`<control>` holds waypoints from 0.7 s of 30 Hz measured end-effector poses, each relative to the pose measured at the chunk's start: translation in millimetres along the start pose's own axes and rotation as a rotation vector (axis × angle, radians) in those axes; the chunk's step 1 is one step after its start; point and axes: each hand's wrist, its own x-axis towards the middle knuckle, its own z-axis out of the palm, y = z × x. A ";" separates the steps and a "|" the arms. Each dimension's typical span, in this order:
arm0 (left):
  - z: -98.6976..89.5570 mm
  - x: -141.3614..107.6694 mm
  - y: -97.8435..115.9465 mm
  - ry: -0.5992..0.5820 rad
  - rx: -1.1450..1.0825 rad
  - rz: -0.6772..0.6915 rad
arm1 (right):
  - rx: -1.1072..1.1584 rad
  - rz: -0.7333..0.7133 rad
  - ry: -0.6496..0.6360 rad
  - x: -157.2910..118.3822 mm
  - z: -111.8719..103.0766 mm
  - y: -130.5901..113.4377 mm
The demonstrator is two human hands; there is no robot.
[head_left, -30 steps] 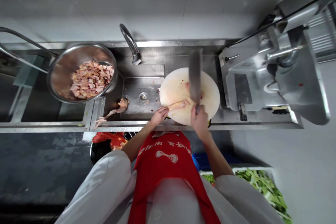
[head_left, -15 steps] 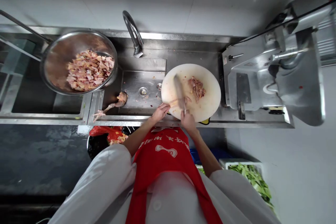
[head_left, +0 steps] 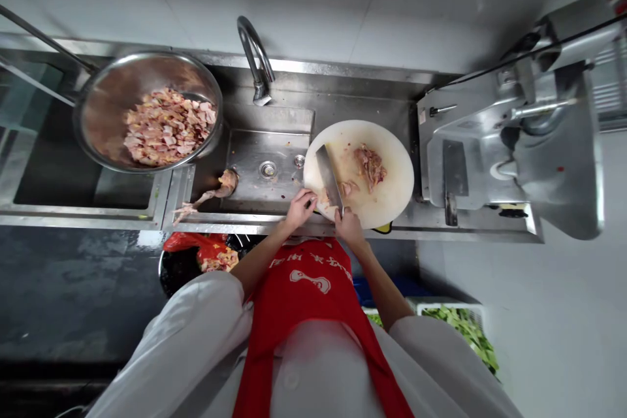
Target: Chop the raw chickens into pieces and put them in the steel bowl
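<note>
My right hand (head_left: 349,225) grips the handle of a cleaver (head_left: 329,176), whose blade lies across the left part of a round white cutting board (head_left: 392,199). At the board's lower left edge my left hand (head_left: 300,208) has its fingers closed on a piece of meat, mostly hidden by the hand. Small cut bits lie right of the blade, and a pile of cut meat (head_left: 370,166) rests farther right on the board. A whole poultry leg piece (head_left: 226,184) lies at the left edge of the sink.
A large steel bowl (head_left: 93,124) of chopped meat stands on the left. The faucet (head_left: 255,55) rises behind the sink (head_left: 245,192). A steel slicing machine (head_left: 558,150) and a second cleaver (head_left: 455,173) are at right. Below are a red bag (head_left: 189,241) and a crate of greens (head_left: 465,333).
The cleaver, blurred before, now shows sharply, its blade lower and farther left. My left hand has shifted slightly at the board's edge. The whole view has moved a little.
</note>
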 end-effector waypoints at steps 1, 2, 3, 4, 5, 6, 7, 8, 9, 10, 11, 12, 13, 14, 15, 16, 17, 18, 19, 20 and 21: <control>5.9 2.2 -1.4 -0.055 0.007 0.043 | 0.018 -0.011 0.006 6.2 2.8 4.0; 11.1 4.0 -3.0 -0.103 0.019 0.078 | 0.039 -0.020 0.012 11.2 2.6 9.3; 15.1 5.2 -4.6 -0.138 0.036 0.099 | 0.062 -0.031 0.010 14.5 0.2 15.7; 17.5 5.9 -6.1 -0.162 0.056 0.103 | 0.086 -0.051 0.010 15.6 -3.6 23.2; 18.4 6.3 -7.1 -0.175 0.077 0.093 | 0.107 -0.076 0.016 14.2 -8.0 31.8; 18.5 6.8 -7.4 -0.173 0.101 0.076 | 0.129 -0.093 0.029 10.3 -12.3 41.4; 18.5 7.7 -6.5 -0.162 0.126 0.056 | 0.153 -0.095 0.053 4.1 -16.1 52.0; 19.6 9.6 -4.3 -0.147 0.148 0.036 | 0.184 -0.079 0.088 -3.9 -19.1 63.3; 22.7 12.6 -0.7 -0.130 0.163 0.019 | 0.228 -0.046 0.133 -13.2 -21.4 75.2; 28.4 17.1 4.2 -0.118 0.173 0.009 | 0.284 0.000 0.182 -23.2 -23.1 87.3; 37.0 22.9 10.1 -0.118 0.180 0.009 | 0.349 0.054 0.229 -33.4 -24.2 99.1; 48.1 30.0 16.4 -0.136 0.184 0.023 | 0.419 0.103 0.274 -43.1 -25.0 110.3; 60.9 37.7 22.7 -0.170 0.187 0.050 | 0.488 0.147 0.317 -52.0 -25.4 120.4; 74.3 45.7 28.5 -0.214 0.192 0.084 | 0.552 0.191 0.354 -60.0 -25.5 129.3; 87.2 53.2 33.3 -0.259 0.202 0.115 | 0.610 0.234 0.382 -67.0 -25.2 136.8; 98.4 59.6 37.0 -0.304 0.214 0.141 | 0.659 0.276 0.401 -72.9 -24.4 142.8; 107.3 64.4 39.7 -0.345 0.221 0.159 | 0.701 0.316 0.412 -77.9 -23.2 147.4; 113.5 67.5 41.6 -0.379 0.224 0.168 | 0.737 0.353 0.415 -81.8 -21.7 150.7; 117.1 68.7 43.0 -0.407 0.218 0.166 | 0.766 0.385 0.414 -84.7 -20.0 153.0; 118.1 68.2 44.2 -0.430 0.200 0.152 | 0.791 0.412 0.410 -86.7 -18.3 154.4; 117.0 66.7 45.3 -0.429 0.164 0.113 | 0.811 0.434 0.405 -87.8 -16.7 155.4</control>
